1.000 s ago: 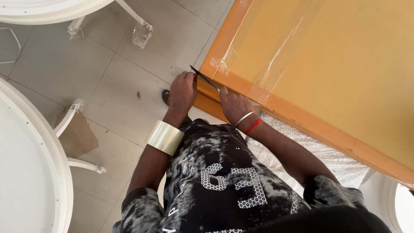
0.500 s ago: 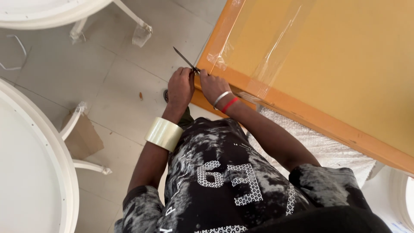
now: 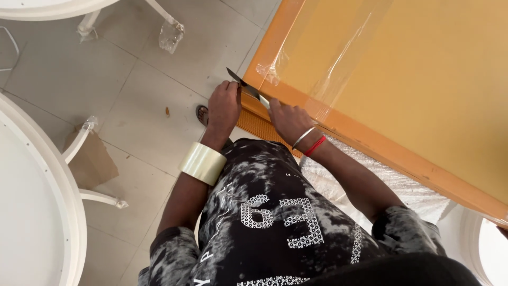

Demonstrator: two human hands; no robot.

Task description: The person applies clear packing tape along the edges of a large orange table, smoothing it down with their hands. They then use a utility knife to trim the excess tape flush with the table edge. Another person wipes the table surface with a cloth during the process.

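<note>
A large orange-yellow board (image 3: pixel 413 85) with strips of clear tape (image 3: pixel 338 58) lies in front of me, its corner at the upper middle. My right hand (image 3: pixel 288 121), with a silver and a red bracelet at the wrist, grips a dark-bladed knife (image 3: pixel 246 87) that lies along the board's near edge, tip pointing up-left past the corner. My left hand (image 3: pixel 225 103) is curled against the corner just beside the blade; what its fingers hold is hidden. A roll of clear tape (image 3: pixel 202 163) sits on my left forearm like a cuff.
A round white table (image 3: pixel 32 212) with white legs stands at the left, another white table edge (image 3: pixel 47 8) at the top left. A brown paper scrap (image 3: pixel 92 161) lies on the grey tiled floor (image 3: pixel 132 79). White bubble-like wrap (image 3: pixel 391 185) hangs under the board.
The knife slid along the board's edge to the corner, its tip passing beyond it, then drew back a little. Both hands stayed close together at the corner.
</note>
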